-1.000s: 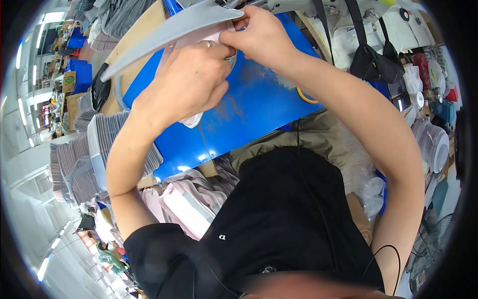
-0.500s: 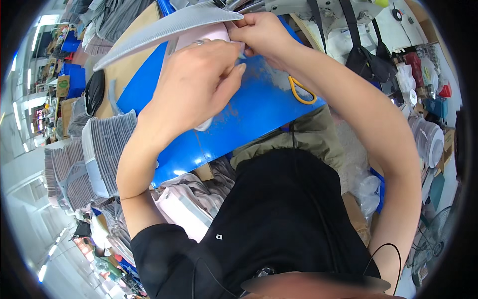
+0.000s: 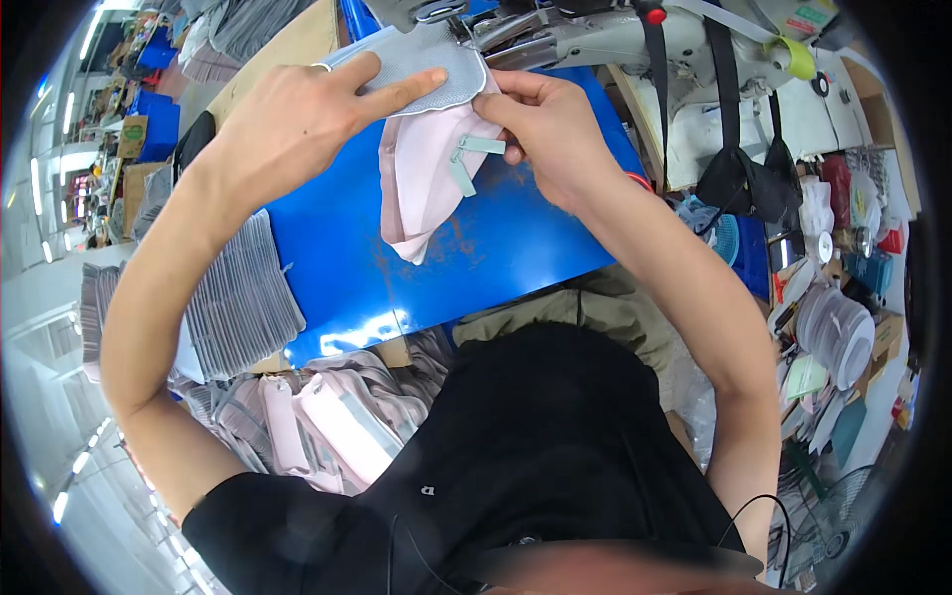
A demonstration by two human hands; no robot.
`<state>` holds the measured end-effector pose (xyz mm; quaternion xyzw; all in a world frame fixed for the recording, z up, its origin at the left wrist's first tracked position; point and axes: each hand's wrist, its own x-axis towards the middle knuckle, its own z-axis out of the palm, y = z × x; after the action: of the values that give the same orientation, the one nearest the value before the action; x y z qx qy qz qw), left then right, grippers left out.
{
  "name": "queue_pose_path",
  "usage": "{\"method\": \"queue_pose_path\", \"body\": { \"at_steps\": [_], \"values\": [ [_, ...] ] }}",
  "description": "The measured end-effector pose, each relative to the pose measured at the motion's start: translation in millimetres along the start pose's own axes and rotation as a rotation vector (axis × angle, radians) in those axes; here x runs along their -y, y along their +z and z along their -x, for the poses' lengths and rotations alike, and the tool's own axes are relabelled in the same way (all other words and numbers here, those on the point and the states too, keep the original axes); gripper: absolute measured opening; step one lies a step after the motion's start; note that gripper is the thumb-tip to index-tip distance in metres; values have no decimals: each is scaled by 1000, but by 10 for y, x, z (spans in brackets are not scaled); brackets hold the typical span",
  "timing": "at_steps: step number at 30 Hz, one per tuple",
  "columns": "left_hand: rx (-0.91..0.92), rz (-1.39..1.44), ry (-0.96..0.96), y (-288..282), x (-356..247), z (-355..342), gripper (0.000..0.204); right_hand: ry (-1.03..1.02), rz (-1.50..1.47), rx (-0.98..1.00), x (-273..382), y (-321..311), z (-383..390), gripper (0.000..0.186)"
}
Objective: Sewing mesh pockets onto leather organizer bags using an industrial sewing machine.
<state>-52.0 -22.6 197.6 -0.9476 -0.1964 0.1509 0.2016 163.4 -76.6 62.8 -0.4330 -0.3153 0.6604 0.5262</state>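
Left hand [image 3: 302,117] lies spread over the grey panel [image 3: 421,71]; right hand [image 3: 557,131] pinches pink fabric [image 3: 424,171] at the panel's edge. Apparent step: aligning layers; next move calls for matched edges.

Not much lettering here tbh: a tiny white letter-like mark [image 3: 427,490] on the near black T-shirt [image 3: 555,426]; the far-right red-and-green label [image 3: 811,18] is too small to read.

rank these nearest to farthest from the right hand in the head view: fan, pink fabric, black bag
1. Pink fabric: touching the right hand, on its left
2. Black bag: off to the right
3. Fan: farthest, toward the lower right
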Motion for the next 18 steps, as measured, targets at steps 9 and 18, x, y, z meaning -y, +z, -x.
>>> {"method": "queue_pose_path", "body": {
  "at_steps": [9, 18],
  "values": [
    [42, -37, -21, -244, -78, -84, 65, -11, -82, 56, 6, -21, -54, 31],
    [-3, -26, -135, -285, -272, -219, 58, -60, -181, -17, -113, 37, -173, 28]
  ]
}}
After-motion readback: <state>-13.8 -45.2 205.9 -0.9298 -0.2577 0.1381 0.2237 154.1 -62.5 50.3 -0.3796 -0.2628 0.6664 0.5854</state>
